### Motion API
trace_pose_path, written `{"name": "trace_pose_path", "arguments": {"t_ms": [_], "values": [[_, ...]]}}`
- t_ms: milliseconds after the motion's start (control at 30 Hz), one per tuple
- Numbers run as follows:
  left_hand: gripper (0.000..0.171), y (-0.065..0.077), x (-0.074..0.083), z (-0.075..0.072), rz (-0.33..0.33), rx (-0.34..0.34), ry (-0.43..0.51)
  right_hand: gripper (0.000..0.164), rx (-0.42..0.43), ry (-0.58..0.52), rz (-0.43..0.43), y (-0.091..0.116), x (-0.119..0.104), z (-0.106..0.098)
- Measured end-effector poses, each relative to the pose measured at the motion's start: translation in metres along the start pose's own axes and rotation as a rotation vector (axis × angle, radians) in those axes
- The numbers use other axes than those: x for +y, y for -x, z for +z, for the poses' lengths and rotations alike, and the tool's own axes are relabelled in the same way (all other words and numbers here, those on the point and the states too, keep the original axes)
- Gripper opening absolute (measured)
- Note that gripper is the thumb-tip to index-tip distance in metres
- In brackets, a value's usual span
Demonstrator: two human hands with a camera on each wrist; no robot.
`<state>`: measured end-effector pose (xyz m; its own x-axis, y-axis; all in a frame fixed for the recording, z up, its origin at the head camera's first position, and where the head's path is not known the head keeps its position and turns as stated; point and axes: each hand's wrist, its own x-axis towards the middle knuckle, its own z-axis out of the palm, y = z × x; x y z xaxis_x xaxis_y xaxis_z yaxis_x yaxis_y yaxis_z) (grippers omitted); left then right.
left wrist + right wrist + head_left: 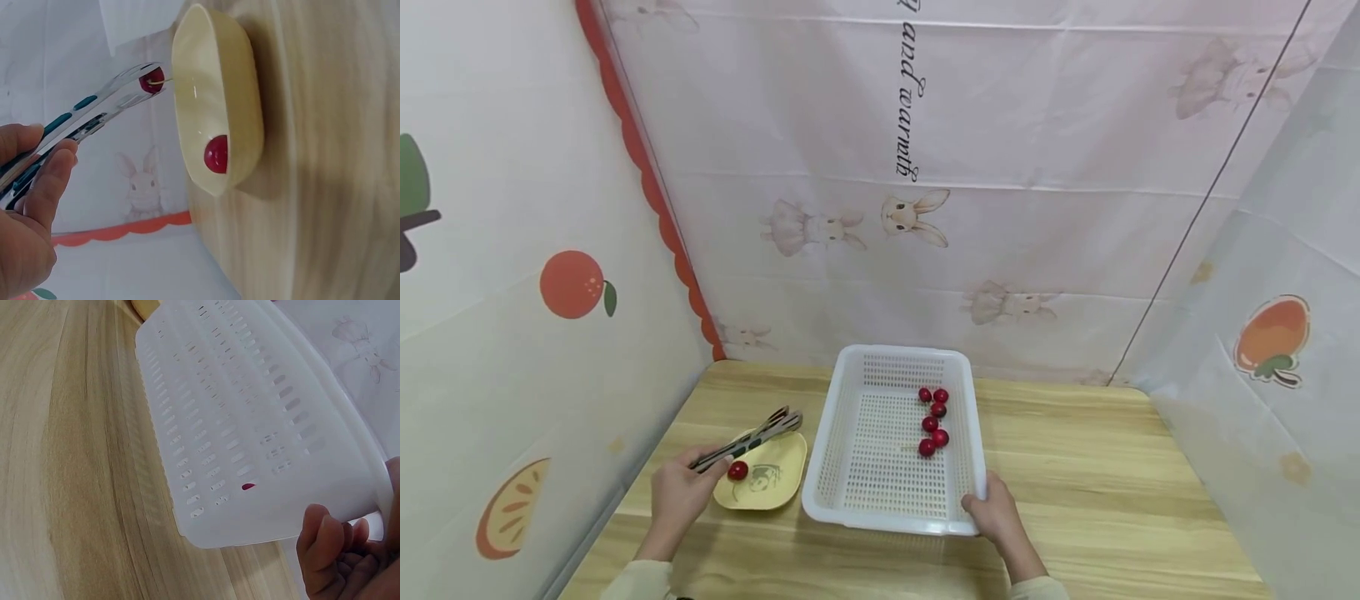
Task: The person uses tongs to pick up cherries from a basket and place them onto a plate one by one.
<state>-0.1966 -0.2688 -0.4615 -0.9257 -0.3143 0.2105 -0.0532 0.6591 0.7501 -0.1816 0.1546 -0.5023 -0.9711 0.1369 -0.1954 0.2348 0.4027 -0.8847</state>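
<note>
My left hand [679, 492] holds a pair of metal tongs [748, 440] with dark green grips. In the left wrist view, a red cherry [151, 80] with a stem sits between the tong tips, above the yellow dish [245, 94]. Another cherry [738, 471] lies inside that dish. My right hand [997, 510] grips the rim of a white perforated basket [887, 525] at its near right corner, thumb on top. In the right wrist view, curled fingers [326, 547] show below the rim. Several red cherries [930, 424] lie along the basket's right side.
A light wooden table [1075, 467] carries the dish at left and the basket in the middle. Printed cloth walls [1037, 208] stand behind it and on both sides. The dish sits close to the basket's left edge.
</note>
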Motion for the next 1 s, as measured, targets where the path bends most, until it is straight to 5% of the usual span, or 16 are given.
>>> {"name": "trace_pose_path", "arguments": {"t_ms": [433,1000], "values": [[0.024,0.002,-0.019,-0.002,0.018,0.036,-0.011,0.053,0.016,0.007,-0.037,-0.002,0.003,0.001],[0.025,-0.002,-0.01,-0.012,0.044,0.038,0.005,0.054,0.004,-0.007,-0.022,-0.001,0.003,0.001]]}}
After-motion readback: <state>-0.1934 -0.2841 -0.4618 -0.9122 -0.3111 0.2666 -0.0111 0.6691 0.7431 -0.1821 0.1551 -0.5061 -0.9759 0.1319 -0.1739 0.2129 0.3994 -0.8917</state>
